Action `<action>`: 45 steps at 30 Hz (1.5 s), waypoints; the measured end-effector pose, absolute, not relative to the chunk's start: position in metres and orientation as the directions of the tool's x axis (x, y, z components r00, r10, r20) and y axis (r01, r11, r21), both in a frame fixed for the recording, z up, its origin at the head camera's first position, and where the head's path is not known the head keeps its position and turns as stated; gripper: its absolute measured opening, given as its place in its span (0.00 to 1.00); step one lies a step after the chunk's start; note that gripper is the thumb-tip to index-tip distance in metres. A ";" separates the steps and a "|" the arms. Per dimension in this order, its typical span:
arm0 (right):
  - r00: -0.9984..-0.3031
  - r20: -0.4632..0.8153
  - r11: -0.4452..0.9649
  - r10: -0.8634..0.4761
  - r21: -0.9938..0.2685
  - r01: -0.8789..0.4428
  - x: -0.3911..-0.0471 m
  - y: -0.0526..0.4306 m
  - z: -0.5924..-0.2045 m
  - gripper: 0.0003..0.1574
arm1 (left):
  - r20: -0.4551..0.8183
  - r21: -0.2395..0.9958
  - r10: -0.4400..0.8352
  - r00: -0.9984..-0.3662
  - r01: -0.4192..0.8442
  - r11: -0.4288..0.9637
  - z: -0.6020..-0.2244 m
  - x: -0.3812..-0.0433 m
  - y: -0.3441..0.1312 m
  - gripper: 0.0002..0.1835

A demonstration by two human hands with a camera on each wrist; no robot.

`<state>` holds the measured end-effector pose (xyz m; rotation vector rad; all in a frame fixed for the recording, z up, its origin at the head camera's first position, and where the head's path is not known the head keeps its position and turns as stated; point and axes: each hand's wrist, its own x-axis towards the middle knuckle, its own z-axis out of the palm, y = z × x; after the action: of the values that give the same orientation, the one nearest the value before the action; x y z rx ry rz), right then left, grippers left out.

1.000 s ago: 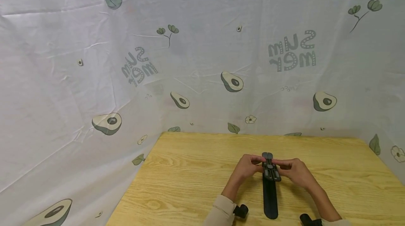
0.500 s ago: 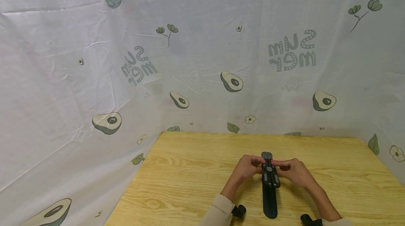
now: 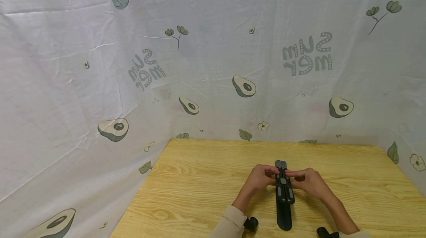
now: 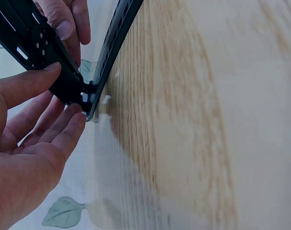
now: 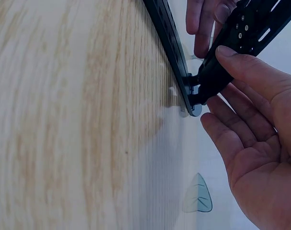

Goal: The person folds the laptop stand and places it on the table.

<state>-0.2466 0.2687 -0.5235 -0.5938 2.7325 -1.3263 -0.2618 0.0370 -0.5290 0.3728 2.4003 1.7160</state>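
A black folding stand [image 3: 284, 215] with a long flat base lies lengthwise before me. Its hinged upper part [image 3: 283, 190], with grey pads, slants up off the base from a joint at the far end. In the left wrist view a wedge-shaped gap shows between the base [image 4: 117, 40] and the raised part [image 4: 64, 76]. My left hand [image 3: 260, 177] pinches the raised part's left side, thumb on the side nearer me and fingers behind. Mirroring it, my right hand [image 3: 311, 181] grips the right side; its thumb [image 5: 236, 60] presses near the rivets.
The stand is on a wood-grain table [image 3: 199, 178]. Behind and to the left hangs a pale sheet [image 3: 206, 64] printed with avocados and leaves. Black wrist cameras [image 3: 251, 224] sit at both sleeves.
The raised part of the stand has swung down toward me, its near end coming closer to the base. Both hands keep their hold and have shifted only slightly.
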 end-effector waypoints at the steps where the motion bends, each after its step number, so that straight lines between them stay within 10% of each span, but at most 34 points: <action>1: -0.925 0.127 0.562 -0.357 -0.762 -0.321 -0.247 0.269 -0.524 0.24 | 0.010 0.945 0.300 -0.954 0.107 0.309 -0.529 -0.262 0.037 0.14; 45: -0.903 0.031 0.587 -0.428 -0.751 -0.303 -0.245 0.267 -0.529 0.20 | -0.033 0.879 0.336 -0.941 0.133 0.459 -0.531 -0.256 0.032 0.08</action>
<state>-0.2455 0.2666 -0.5285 -0.6172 2.6590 -1.2146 -0.2557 0.0320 -0.5310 0.4087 2.5048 1.4816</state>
